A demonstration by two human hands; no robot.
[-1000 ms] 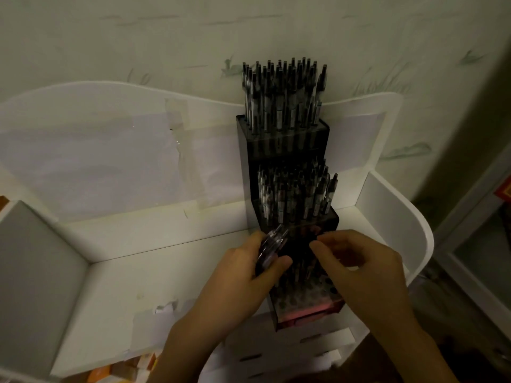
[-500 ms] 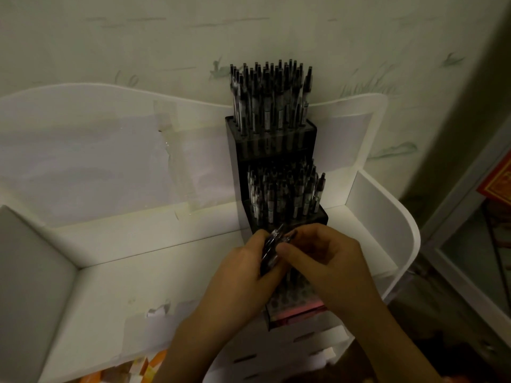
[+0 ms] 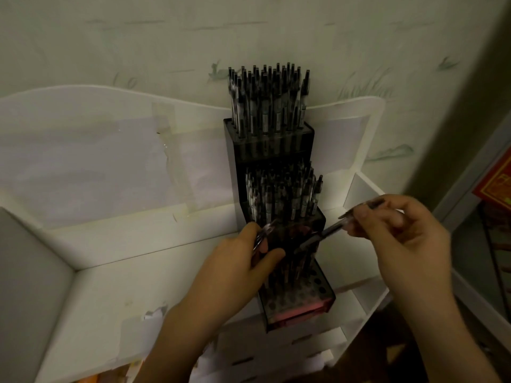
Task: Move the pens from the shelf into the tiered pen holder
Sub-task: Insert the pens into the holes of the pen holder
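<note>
Head view, tiered pen holder upper tiers packed, left hand gripping pens, right hand pinching one pen

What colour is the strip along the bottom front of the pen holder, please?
Pink strip, seen in the head view.

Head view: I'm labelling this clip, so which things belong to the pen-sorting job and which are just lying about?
Job:
tiered pen holder
single pen pinched in right hand
bunch of pens gripped in left hand
white shelf

Lying about:
taped paper on shelf back
red item, far right
</note>
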